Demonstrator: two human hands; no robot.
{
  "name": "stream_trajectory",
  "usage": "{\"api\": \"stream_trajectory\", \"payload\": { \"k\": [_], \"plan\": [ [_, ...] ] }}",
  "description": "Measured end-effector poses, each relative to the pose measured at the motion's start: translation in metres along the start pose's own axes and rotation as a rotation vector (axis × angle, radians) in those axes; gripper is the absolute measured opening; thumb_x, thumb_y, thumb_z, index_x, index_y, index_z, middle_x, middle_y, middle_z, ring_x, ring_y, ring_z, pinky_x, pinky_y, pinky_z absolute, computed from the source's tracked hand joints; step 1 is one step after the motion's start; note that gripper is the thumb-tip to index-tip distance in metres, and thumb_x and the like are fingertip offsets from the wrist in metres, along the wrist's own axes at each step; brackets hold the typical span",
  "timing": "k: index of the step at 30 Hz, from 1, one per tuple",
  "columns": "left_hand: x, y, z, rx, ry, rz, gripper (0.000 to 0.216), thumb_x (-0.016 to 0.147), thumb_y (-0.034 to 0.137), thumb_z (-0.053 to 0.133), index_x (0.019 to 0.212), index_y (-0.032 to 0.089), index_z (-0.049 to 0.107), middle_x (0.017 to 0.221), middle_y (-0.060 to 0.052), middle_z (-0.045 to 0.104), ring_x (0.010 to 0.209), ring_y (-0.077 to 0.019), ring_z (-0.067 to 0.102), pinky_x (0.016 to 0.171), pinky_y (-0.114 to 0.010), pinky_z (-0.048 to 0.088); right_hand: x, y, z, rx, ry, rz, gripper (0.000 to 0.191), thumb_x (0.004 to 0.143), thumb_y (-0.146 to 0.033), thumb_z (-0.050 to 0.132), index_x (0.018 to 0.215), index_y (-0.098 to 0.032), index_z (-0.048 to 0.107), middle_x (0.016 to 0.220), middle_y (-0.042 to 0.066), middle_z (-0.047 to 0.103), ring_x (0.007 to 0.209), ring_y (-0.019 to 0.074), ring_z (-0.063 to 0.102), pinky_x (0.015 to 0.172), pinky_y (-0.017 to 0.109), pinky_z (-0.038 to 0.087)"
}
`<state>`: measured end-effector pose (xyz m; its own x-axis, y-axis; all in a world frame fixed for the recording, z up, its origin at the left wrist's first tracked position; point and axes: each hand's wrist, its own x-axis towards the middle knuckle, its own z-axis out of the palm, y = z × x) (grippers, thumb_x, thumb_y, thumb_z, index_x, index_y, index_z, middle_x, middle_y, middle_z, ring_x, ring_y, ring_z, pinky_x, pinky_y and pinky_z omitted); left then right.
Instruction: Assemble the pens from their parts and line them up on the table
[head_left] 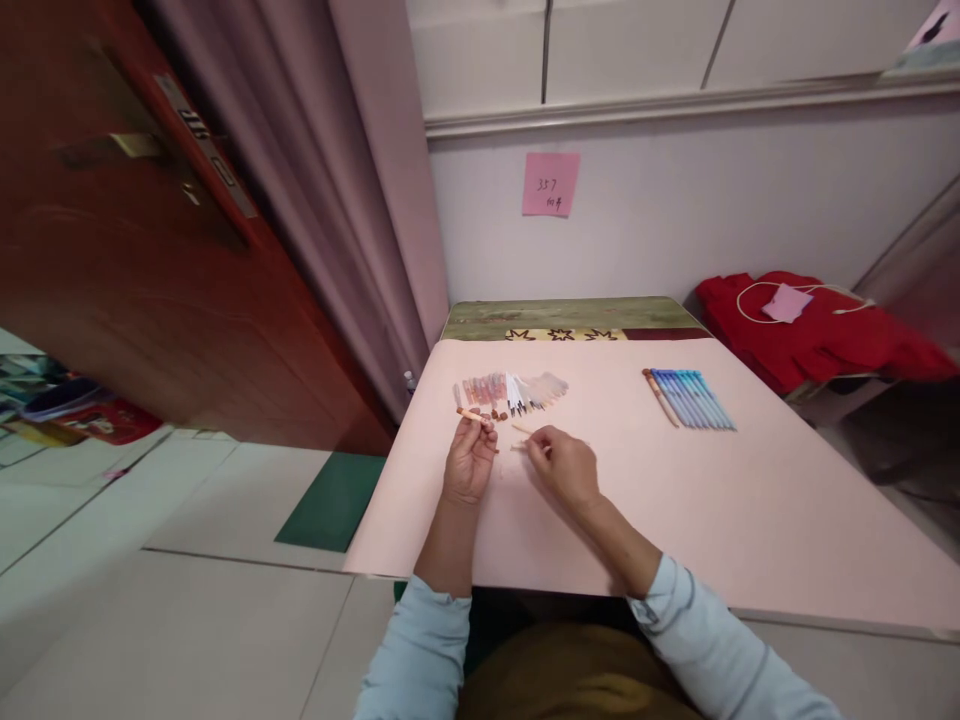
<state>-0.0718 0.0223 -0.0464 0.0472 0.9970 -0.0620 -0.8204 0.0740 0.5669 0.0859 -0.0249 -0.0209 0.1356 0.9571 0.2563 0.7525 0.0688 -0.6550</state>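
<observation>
My left hand (470, 458) is palm up, its fingers closed on a peach pen barrel (472, 415) with a brown end. To its right, my right hand (562, 462) pinches a thin pale pen part (522, 429) above the table; its exact kind is too small to tell. Small brown pen pieces (500, 415) lie just beyond my left hand. Behind them are a row of reddish pen parts (486, 387), white refills (514, 393) with dark tips, and a fan of clear pen parts (547, 388). The two hands are apart.
Several blue pens (691, 398) lie side by side at the right, with one peach-and-brown pen (660, 397) at their left end. They rest on the pink-covered table (637, 540). Red cloth (810, 335) with a white cord is beyond the table's right edge. A wooden door (247, 300) stands left.
</observation>
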Motion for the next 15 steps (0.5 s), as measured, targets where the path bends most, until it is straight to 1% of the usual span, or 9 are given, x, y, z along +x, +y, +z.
{"api": "stream_trajectory", "payload": {
  "k": [3,5,6,8,10,15],
  "plan": [
    [-0.004,-0.007,0.007,0.021,-0.030,-0.068,0.014,0.081,0.014,0.070,0.094,0.016,0.066,0.091,-0.004,0.065,0.078,-0.0079,0.063,0.071,-0.019,0.053,0.005,0.008,-0.022,0.391,0.045,0.111,0.023,0.083,-0.042,0.060,0.077,-0.021,0.067,0.066,0.002,0.069,0.060,0.0179,0.064,0.059,0.027,0.046],
    [-0.008,-0.012,0.012,0.020,-0.049,-0.123,0.016,0.080,0.012,0.071,0.094,0.016,0.065,0.091,-0.003,0.066,0.077,-0.0079,0.064,0.071,-0.018,0.054,0.007,0.007,-0.031,0.617,0.046,0.153,0.026,0.079,-0.045,0.064,0.079,-0.020,0.067,0.066,0.002,0.069,0.059,0.0175,0.064,0.057,0.026,0.049],
    [-0.010,-0.014,0.015,0.018,-0.059,-0.145,0.016,0.080,0.011,0.071,0.094,0.016,0.065,0.091,-0.003,0.066,0.077,-0.0080,0.065,0.071,-0.018,0.055,0.007,0.006,-0.032,0.690,0.040,0.163,0.026,0.078,-0.045,0.066,0.080,-0.019,0.067,0.067,0.003,0.069,0.059,0.0171,0.064,0.057,0.026,0.050],
    [-0.012,-0.016,0.019,0.016,-0.076,-0.172,0.016,0.079,0.009,0.070,0.093,0.015,0.064,0.091,-0.003,0.066,0.076,-0.0081,0.065,0.071,-0.018,0.056,0.005,0.002,-0.032,0.758,0.019,0.164,0.027,0.075,-0.044,0.069,0.083,-0.018,0.068,0.072,0.003,0.070,0.061,0.0163,0.064,0.059,0.026,0.052],
    [-0.013,-0.017,0.021,0.016,-0.076,-0.180,0.015,0.080,0.008,0.070,0.091,0.014,0.064,0.090,-0.004,0.067,0.075,-0.0075,0.066,0.072,-0.017,0.057,0.003,-0.002,-0.029,0.780,-0.009,0.151,0.026,0.075,-0.042,0.070,0.085,-0.018,0.069,0.075,0.003,0.071,0.063,0.0162,0.066,0.063,0.027,0.054],
    [-0.016,-0.017,0.023,0.040,-0.072,-0.194,0.016,0.079,0.007,0.070,0.092,0.013,0.064,0.086,-0.003,0.066,0.073,-0.0071,0.065,0.071,-0.016,0.056,-0.001,-0.004,-0.022,0.852,-0.053,0.144,0.025,0.077,-0.040,0.070,0.090,-0.019,0.068,0.078,0.004,0.073,0.072,0.0196,0.071,0.074,0.033,0.058]
  ]
}}
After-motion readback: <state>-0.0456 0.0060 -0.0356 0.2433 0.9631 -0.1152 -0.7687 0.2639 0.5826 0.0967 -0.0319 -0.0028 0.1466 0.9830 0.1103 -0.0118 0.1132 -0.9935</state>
